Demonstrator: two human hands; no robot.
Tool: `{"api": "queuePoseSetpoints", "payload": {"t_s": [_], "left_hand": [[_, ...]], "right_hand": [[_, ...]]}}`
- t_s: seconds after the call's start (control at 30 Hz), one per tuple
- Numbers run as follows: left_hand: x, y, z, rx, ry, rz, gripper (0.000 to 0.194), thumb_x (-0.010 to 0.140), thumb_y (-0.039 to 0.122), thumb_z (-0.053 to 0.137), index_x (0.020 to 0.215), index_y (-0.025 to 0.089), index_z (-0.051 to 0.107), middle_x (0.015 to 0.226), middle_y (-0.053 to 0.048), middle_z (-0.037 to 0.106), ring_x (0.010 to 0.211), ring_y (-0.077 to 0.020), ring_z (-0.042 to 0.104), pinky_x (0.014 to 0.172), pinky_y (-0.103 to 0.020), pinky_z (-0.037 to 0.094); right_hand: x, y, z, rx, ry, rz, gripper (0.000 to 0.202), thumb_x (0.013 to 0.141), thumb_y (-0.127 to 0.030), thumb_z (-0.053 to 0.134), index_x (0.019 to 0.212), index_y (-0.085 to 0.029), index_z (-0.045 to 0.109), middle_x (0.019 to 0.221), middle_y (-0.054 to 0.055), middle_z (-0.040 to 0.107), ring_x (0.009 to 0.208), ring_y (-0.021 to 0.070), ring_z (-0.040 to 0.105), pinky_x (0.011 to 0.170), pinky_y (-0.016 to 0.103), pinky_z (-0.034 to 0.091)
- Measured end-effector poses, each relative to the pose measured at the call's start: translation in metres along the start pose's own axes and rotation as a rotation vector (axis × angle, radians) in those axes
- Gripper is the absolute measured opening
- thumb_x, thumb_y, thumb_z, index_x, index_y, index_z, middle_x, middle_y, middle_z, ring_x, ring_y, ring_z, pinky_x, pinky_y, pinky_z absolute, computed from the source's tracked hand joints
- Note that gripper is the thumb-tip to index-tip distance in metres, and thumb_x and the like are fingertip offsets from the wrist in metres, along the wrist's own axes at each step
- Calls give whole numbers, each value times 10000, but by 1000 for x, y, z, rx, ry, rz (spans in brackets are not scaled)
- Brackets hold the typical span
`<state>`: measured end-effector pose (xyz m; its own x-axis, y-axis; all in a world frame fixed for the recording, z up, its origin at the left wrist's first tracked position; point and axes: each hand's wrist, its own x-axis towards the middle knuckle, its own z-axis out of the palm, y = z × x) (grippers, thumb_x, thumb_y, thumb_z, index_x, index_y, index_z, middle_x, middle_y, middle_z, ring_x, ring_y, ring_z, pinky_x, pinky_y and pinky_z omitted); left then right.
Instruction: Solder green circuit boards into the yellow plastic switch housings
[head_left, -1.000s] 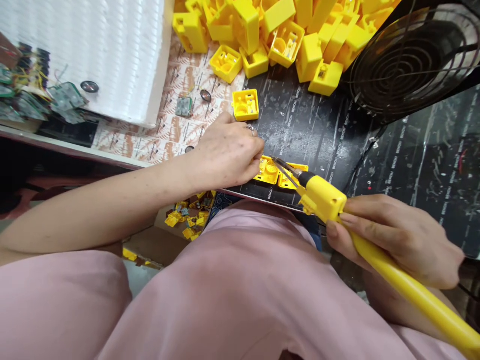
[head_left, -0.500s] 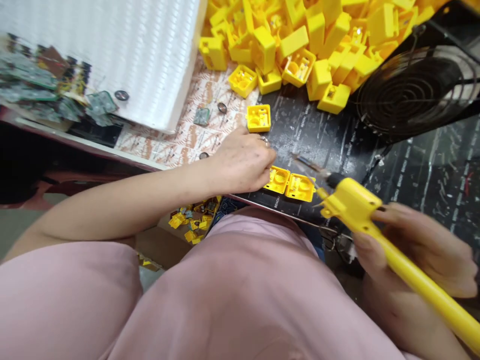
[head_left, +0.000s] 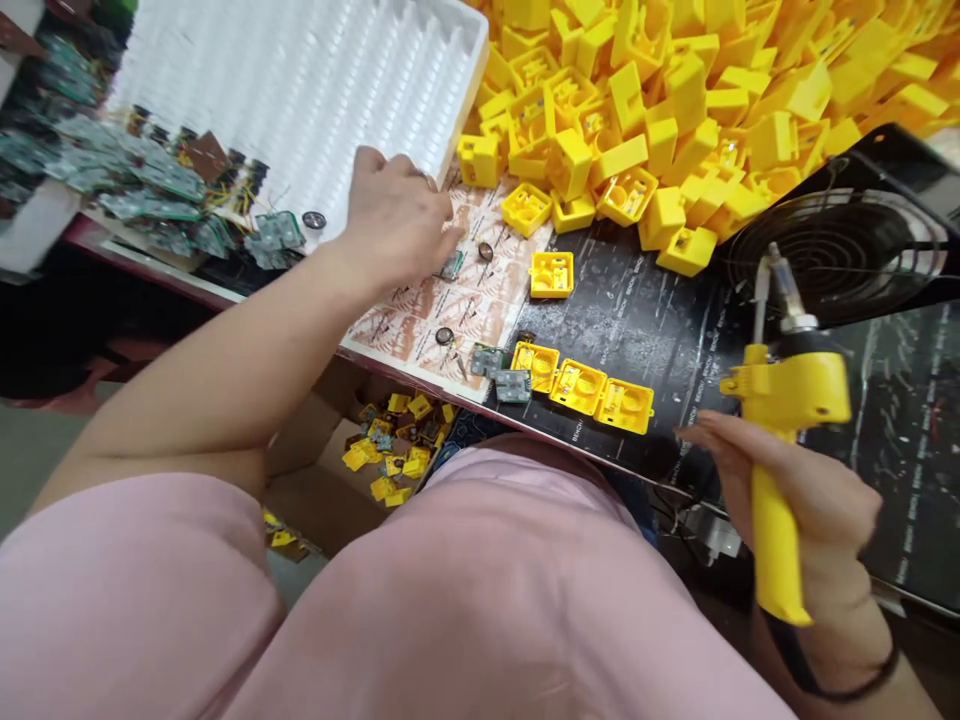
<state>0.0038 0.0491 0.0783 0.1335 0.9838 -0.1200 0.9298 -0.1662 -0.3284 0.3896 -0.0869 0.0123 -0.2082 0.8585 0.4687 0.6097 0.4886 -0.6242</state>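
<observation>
Nearest are the folds of a pink shirt (head_left: 465, 600), and beyond them, below the table's edge, a cardboard box (head_left: 311, 490) holding yellow parts (head_left: 386, 460) and bits of circuit board. The right hand (head_left: 832, 500) is curled around the handle of a yellow soldering gun (head_left: 795, 390), whose nose points away from the body, well apart from everything set out along the edge of the table (head_left: 622, 310).

To the left of the gun, three open yellow cases (head_left: 579, 386) lie in a row along that edge, hollow sides up, apart from both hands. At the row's left end sits a pair of circuit boards (head_left: 514, 386), close against the last case. A dark round part (head_left: 445, 336) lies a little farther left on the patterned sheet (head_left: 405, 325). Beyond the row is a single yellow case (head_left: 552, 275).

The left hand (head_left: 397, 215) reaches over the near edge of a white foam tray (head_left: 300, 80), fingers bent; a small circuit board (head_left: 452, 265) is just by its thumb, but whether it is pinched cannot be told. A heap of circuit boards (head_left: 135, 180) lies left of this hand.

Farther off, a black fan (head_left: 832, 240) stands behind the gun's tip, and a large pile of yellow cases (head_left: 660, 110) fills the back.
</observation>
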Motion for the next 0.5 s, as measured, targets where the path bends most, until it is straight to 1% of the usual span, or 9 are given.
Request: {"api": "queuePoseSetpoints", "payload": {"t_s": [0.03, 0.1, 0.13, 0.2, 0.3, 0.33, 0.4, 0.43, 0.5], "left_hand": [[5, 0, 6, 25, -6, 31, 642, 1131, 450, 196, 1148, 143, 760, 1148, -46, 751, 1154, -216, 501, 1119, -527, 331], [11, 4, 15, 79, 3, 117, 572, 1083, 473, 289, 1076, 165, 771, 1071, -60, 748, 1148, -248, 524, 1107, -546, 342], [12, 6, 17, 112, 9, 149, 560, 1075, 452, 279, 1068, 182, 769, 1045, -50, 742, 1124, -244, 522, 1089, -546, 360], [11, 9, 17, 159, -19, 186, 599, 1085, 367, 182, 1072, 198, 757, 1006, -18, 722, 1059, -212, 496, 1056, -534, 397], [4, 7, 10, 84, -45, 147, 620, 1084, 312, 133, 1074, 194, 741, 909, 8, 703, 1013, -190, 484, 1110, -529, 395], [1, 5, 7, 21, -4, 118, 594, 1090, 338, 158, 1094, 195, 735, 889, 17, 709, 1014, -190, 501, 1159, -539, 366], [-6, 3, 3, -150, 139, 76, 529, 1105, 393, 223, 1159, 195, 711, 932, 30, 750, 1027, -190, 554, 1241, -533, 311], [-9, 3, 2, -257, 201, 82, 495, 1108, 424, 265, 1172, 199, 701, 987, 27, 773, 1029, -190, 582, 1242, -512, 330], [-14, 5, 2, -493, 247, 166, 430, 1085, 488, 374, 1104, 208, 700, 1074, -5, 799, 997, -195, 636, 1136, -447, 463]], "right_hand": [[6, 1, 2, -18, -44, -52, 318, 890, -175, 858, 1133, -376, 821, 837, -49, 809, 625, 170, 755, 628, 233, 630], [14, 0, 6, -38, -133, -143, 375, 862, -225, 903, 1195, -342, 778, 1094, 20, 841, 856, 241, 827, 796, 296, 687], [16, -1, 8, -40, -163, -168, 462, 842, -247, 927, 1256, -328, 737, 1218, 60, 823, 986, 279, 831, 877, 336, 696], [15, -4, 14, -48, -190, -182, 597, 839, -229, 929, 1358, -311, 645, 1339, 109, 781, 1132, 299, 807, 962, 361, 690], [7, -10, 30, -84, -161, -146, 554, 915, -140, 829, 1383, -303, 581, 1382, 120, 759, 1160, 257, 800, 982, 329, 679], [5, -12, 38, -93, -132, -140, 515, 936, -148, 808, 1371, -297, 575, 1363, 115, 766, 1139, 250, 805, 974, 336, 682], [2, -14, 55, -101, -70, -137, 464, 955, -205, 806, 1348, -282, 572, 1281, 98, 792, 1075, 251, 819, 926, 353, 696], [2, -15, 62, -96, -48, -144, 460, 953, -252, 822, 1341, -275, 575, 1233, 86, 803, 1050, 255, 823, 901, 360, 701], [5, -19, 70, -71, -24, -153, 469, 947, -349, 843, 1332, -265, 589, 1205, 83, 809, 1079, 273, 818, 915, 386, 701]]}}
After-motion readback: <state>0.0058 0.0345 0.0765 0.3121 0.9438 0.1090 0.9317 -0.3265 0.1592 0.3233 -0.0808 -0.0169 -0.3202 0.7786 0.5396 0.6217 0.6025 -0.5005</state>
